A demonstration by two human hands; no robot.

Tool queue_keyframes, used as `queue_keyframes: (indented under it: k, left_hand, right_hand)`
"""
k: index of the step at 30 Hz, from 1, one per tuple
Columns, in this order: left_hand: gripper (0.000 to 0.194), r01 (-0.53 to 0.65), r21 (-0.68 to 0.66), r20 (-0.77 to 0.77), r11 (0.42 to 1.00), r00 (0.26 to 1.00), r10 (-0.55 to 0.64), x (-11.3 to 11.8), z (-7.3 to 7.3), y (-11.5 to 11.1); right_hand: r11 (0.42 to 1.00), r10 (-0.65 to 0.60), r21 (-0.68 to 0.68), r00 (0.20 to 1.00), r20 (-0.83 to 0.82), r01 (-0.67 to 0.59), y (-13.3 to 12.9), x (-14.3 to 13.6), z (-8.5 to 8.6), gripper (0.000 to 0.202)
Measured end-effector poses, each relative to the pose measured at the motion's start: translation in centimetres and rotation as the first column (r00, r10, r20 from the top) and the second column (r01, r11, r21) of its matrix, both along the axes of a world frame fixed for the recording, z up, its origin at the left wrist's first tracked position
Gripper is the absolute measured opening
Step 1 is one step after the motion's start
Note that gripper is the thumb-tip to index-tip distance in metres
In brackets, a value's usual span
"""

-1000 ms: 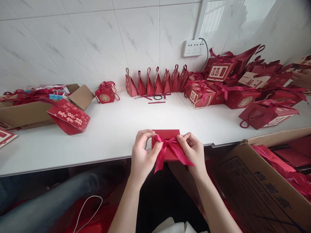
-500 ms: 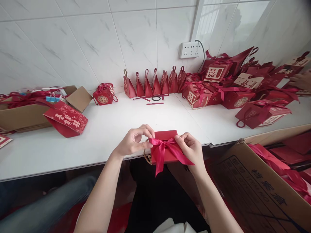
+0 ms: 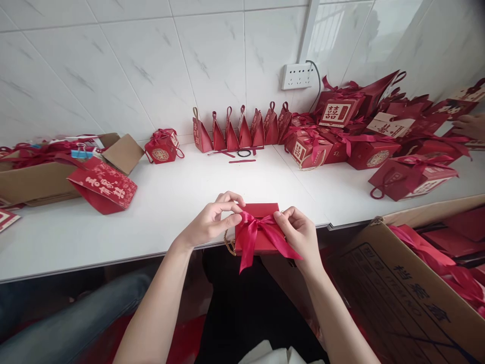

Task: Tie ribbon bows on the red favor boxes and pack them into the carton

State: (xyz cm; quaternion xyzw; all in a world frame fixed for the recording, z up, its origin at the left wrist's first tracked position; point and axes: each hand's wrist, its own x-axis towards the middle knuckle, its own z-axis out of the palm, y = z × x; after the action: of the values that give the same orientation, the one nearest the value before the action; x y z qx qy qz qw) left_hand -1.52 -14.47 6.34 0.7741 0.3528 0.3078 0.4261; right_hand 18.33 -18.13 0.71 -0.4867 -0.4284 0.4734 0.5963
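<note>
A red gift box (image 3: 261, 245) rests at the table's front edge, partly over it, with a gold cord handle (image 3: 229, 244) on its left. A crimson ribbon (image 3: 248, 246) is tied in a bow across its front, both tails hanging down. My left hand (image 3: 214, 220) is at the bow's left loop, thumb and fingers curled around it. On the other side, my right hand (image 3: 299, 233) pinches the right loop between thumb and fingers. Some of the fingertips are hidden behind the ribbon and box.
Several triangular red boxes (image 3: 242, 132) line the wall. Ribboned boxes (image 3: 337, 115) are piled at the right, where another person's hand (image 3: 470, 125) shows. A cardboard carton (image 3: 382, 283) stands low right; an open carton (image 3: 34, 184) of ribbons sits left, beside a red box (image 3: 106, 184).
My left thumb and fingers have shifted slightly right and loosened a little at the left loop. The left ribbon tail has swung slightly left. My right hand keeps its pinch.
</note>
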Motion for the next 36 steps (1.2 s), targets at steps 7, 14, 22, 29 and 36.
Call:
queue_keyframes:
  k: [7, 14, 22, 29, 36]
  left_hand:
    - [0.034, -0.061, 0.01, -0.011, 0.998, 0.998, 0.061, 0.2, -0.2, 0.1]
    - [0.031, -0.266, -0.031, -0.092, 0.964, 0.961, 0.262, 0.7, -0.9, -1.2]
    - [0.03, -0.467, -0.069, 0.037, 0.882, 0.882, 0.47, 1.4, -1.5, -3.1]
    - [0.03, -0.508, -0.047, 0.049, 0.86, 0.859, 0.51, 1.9, -2.2, -3.6]
    - [0.031, -0.576, 0.029, 0.052, 0.817, 0.817, 0.574, 2.7, -2.3, -4.0]
  right_hand:
    - [1.0, -0.004, -0.011, 1.0, 0.013, 0.004, -0.1, 0.1, 0.1, 0.04]
    - [1.0, 0.004, 0.017, 1.0, 0.027, -0.004, -0.1, -0.1, 0.2, 0.039]
    - [0.999, 0.016, 0.028, 0.999, 0.043, -0.018, -0.1, 0.0, 0.1, 0.039]
    - [0.999, 0.025, 0.036, 0.996, 0.086, -0.028, 0.0, 0.1, 0.3, 0.039]
    - [0.998, 0.052, 0.022, 0.992, 0.115, -0.055, 0.0, 0.3, 0.5, 0.04]
